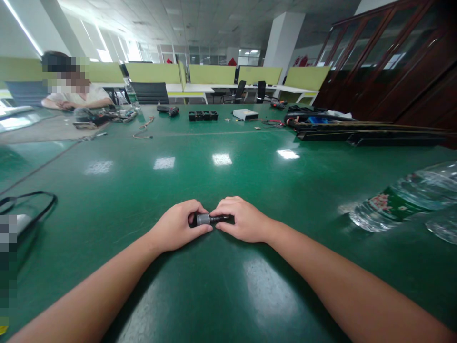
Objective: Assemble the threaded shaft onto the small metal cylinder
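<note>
Resting low on the green tabletop (pixel 221 295), both hands meet over one small part: a short dark cylinder with a silver-grey band (pixel 210 219), lying on its side roughly midway between the person's forearms and close to the near edge. The left hand (pixel 176 228) is curled round the banded end, its grip closed with thumb and fingers wrapped about that end; the right hand (pixel 243 221) closes on the darker, thinner end from the other side, fingertips pinching it. Holding one end in each hand, with wrists and forearms braced on the surface, looks like a way to steady something small and give each half an opposing hold, though whether the two ends are being turned, pushed together or pulled apart cannot be told. Off to the right a clear plastic water bottle (pixel 403 200) lies on its side, well apart from the hands. At the left edge a black loop of cable or strap (pixel 35 197) sits beside a blurred patch. Farther back are a row of small black blocks (pixel 203 115), a white box (pixel 245 114) and long black rails (pixel 371 133), all out of reach. Another person (pixel 76 93) sits at the far left corner, their hands busy with their own clutter.
</note>
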